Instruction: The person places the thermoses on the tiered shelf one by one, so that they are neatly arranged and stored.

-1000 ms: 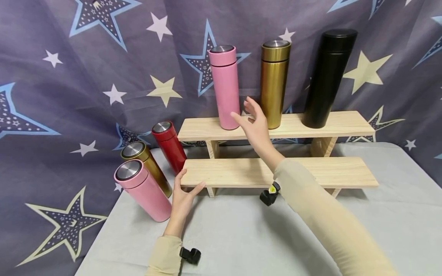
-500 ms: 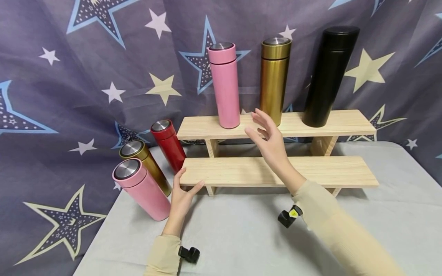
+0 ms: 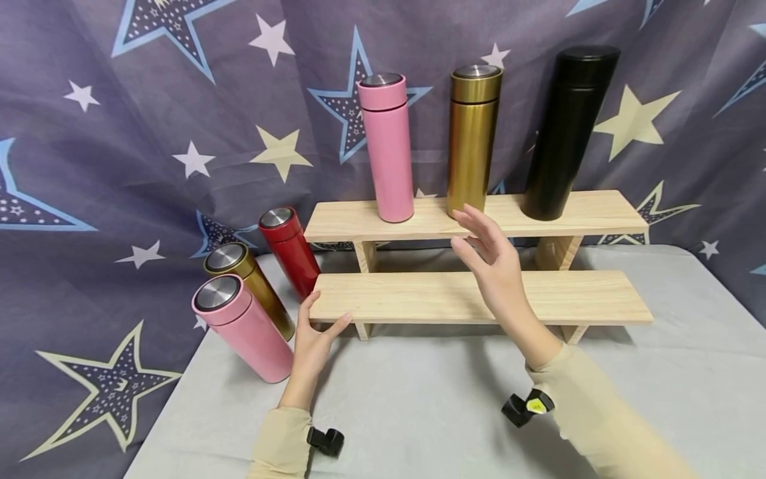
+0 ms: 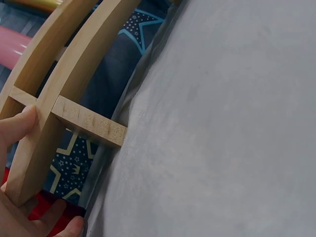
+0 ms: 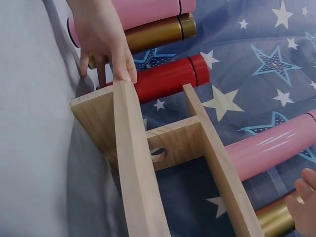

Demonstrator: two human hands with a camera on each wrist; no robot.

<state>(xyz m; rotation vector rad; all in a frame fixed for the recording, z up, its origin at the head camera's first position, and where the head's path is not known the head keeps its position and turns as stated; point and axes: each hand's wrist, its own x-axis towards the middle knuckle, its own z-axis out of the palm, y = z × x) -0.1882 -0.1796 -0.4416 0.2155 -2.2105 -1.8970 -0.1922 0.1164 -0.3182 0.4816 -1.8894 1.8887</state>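
Note:
My left hand (image 3: 312,346) grips the left end of a two-tier wooden shelf (image 3: 407,296) at its lower board. In the left wrist view its thumb (image 4: 19,126) lies against the board's edge, with fingers around the end. My right hand (image 3: 497,273) hovers over the lower board, holding nothing, fingers relaxed and apart. Behind it on the upper board stand a pink thermos (image 3: 389,153), a gold thermos (image 3: 475,140) and a tall black thermos (image 3: 565,140), all upright and spaced apart.
Left of the shelf, a red thermos (image 3: 293,253), a shorter gold thermos (image 3: 251,286) and a shorter pink thermos (image 3: 248,332) stand on the table with a grey cloth (image 3: 407,406). A star-patterned curtain (image 3: 149,199) hangs behind everything.
My right hand has drawn away from between the pink and gold thermoses, moving right and down toward me. My left hand keeps its place on the shelf's end.

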